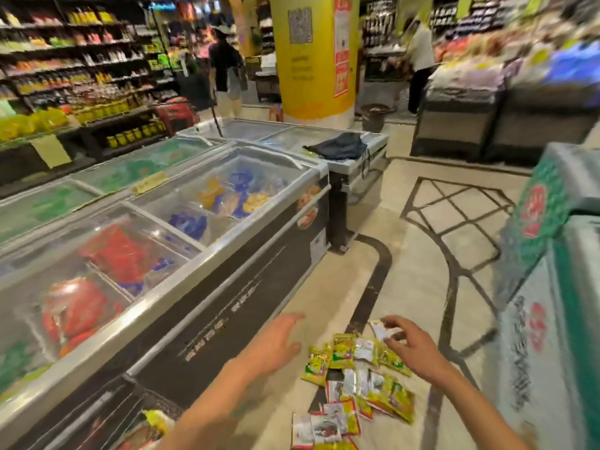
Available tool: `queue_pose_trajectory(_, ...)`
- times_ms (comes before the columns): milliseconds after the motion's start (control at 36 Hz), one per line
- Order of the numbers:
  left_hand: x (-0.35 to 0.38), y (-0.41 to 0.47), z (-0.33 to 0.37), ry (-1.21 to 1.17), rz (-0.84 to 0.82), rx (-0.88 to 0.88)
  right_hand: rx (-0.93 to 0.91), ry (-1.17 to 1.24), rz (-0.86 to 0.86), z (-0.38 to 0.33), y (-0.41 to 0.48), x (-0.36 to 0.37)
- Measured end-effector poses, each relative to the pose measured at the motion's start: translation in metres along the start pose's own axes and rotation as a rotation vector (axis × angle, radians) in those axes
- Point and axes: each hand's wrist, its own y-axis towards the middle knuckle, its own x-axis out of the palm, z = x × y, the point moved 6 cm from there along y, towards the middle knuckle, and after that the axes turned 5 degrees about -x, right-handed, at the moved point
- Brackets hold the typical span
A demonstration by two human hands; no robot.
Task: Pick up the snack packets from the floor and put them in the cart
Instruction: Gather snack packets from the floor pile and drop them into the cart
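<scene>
Reaching over snack packets [357, 368] heaped on floor [357, 222] by freezer [227, 303] foot; left hand [276, 341] spread, right hand [414, 347] loosely curled, both empty; best scoop a bunch w/ both palms, then cart [152, 407].

Left hand [276, 342], right hand [415, 349] outstretched

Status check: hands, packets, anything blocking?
Left hand open, empty. Right hand over the pile of yellow-and-silver snack packets on the floor, grip unclear. Black mesh cart lower left, nothing in the way.
</scene>
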Motion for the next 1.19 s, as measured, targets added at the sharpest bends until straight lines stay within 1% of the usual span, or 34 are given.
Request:
queue_pose_trajectory(139,0.019,0.026,0.033,0.053,-0.038,0.095,0.114,0.023,0.077,0.052,-0.024,-0.020)
queue_pose_trajectory(250,0.043,0.042,0.049,0.014,-0.065,0.130,0.166,0.038,0.078,0.082,-0.041,-0.026)
queue_pose_trajectory(333,0.066,0.050,0.050,0.037,-0.106,0.146,0.219,0.052,0.094,0.095,-0.052,-0.031)
queue_pose_trajectory(444,0.093,0.063,0.039,0.065,-0.178,0.138,0.272,0.067,0.080,0.112,-0.060,-0.030)
queue_pose_trajectory(556,0.107,0.075,0.035,0.083,-0.198,0.125,0.310,0.077,0.079,0.128,-0.061,-0.025)
queue_pose_trajectory(722,0.126,0.089,0.018,0.050,-0.221,0.097,0.369,0.075,0.056,0.148,-0.054,-0.009)
queue_pose_trajectory(806,0.130,0.093,0.007,0.050,-0.229,0.076,0.391,0.065,0.038,0.157,-0.047,0.004)
queue_pose_trajectory(972,0.141,0.110,-0.035,0.054,-0.315,0.028,0.453,0.065,-0.013,0.171,-0.026,0.035)
queue_pose_trajectory(1111,0.138,0.145,-0.055,0.008,-0.363,0.038,0.503,0.050,-0.026,0.178,0.000,0.064)
queue_pose_trajectory(1194,0.141,0.175,-0.068,-0.042,-0.365,0.021,0.534,0.017,-0.049,0.188,0.018,0.080)
